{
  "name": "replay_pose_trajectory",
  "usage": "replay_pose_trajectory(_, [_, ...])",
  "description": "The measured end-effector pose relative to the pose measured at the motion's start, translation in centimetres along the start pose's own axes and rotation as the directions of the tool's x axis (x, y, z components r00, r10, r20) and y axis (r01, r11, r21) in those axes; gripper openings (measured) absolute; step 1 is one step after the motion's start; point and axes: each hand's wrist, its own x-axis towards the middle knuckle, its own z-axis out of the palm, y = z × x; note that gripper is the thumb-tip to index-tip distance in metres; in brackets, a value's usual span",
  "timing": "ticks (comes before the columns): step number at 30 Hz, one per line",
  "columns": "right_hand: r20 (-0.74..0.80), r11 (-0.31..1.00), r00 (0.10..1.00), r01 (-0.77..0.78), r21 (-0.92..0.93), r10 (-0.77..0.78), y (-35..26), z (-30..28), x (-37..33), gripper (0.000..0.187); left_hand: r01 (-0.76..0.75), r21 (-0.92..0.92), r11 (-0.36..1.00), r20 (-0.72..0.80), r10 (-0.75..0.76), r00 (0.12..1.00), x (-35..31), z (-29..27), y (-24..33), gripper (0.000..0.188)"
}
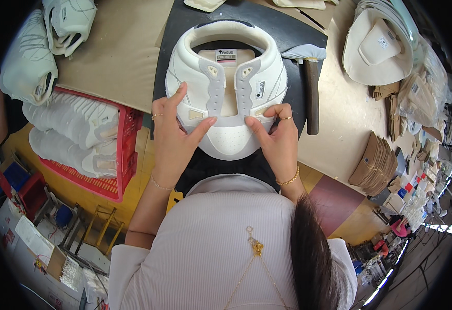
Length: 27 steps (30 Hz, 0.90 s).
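Over a curved black work surface [294,32], a white-and-grey shoe upper [215,95] is pinched at opposite sides of its toe [232,140] by left hand [176,126] and right hand [280,135], apparently for steadiness.

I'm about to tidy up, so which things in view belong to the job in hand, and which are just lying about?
In use:
white shoe upper, held by left fingers and right fingers
black mat underneath

Seemingly just lying about:
dark-handled tool
red crate, at left
stacked brown pieces
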Motion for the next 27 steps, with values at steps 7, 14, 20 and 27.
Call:
replay_pose_trajectory(7, [0.003, 0.999, 1.0, 0.005, -0.033, -0.005, -0.5, -0.1, 0.3, 0.038, -0.006, 0.01, 1.0, -0.008, 0.006, 1.0, 0.1, 0.1, 0.0, 0.078])
replay_pose_trajectory(14, [-0.009, 0.998, 1.0, 0.019, -0.053, -0.019, -0.4, 0.0, 0.3, 0.038, -0.009, 0.057, 0.998, 0.003, 0.009, 1.0, 0.1, 0.1, 0.1, 0.078])
replay_pose_trajectory(20, [0.0, 0.998, 1.0, 0.001, -0.063, -0.001, -0.6, 0.0, 0.4, 0.037, 0.026, 0.062, 0.998, 0.003, -0.026, 1.0, 0.0, 0.0, 0.5, 0.078])
replay_pose_trajectory(27, [-0.005, 0.994, 1.0, 0.022, -0.11, -0.023, -0.7, 0.1, 0.7, 0.037, 0.021, 0.151, 0.988, 0.028, -0.026, 0.999, 0.1, -0.1, 1.0, 0.078])
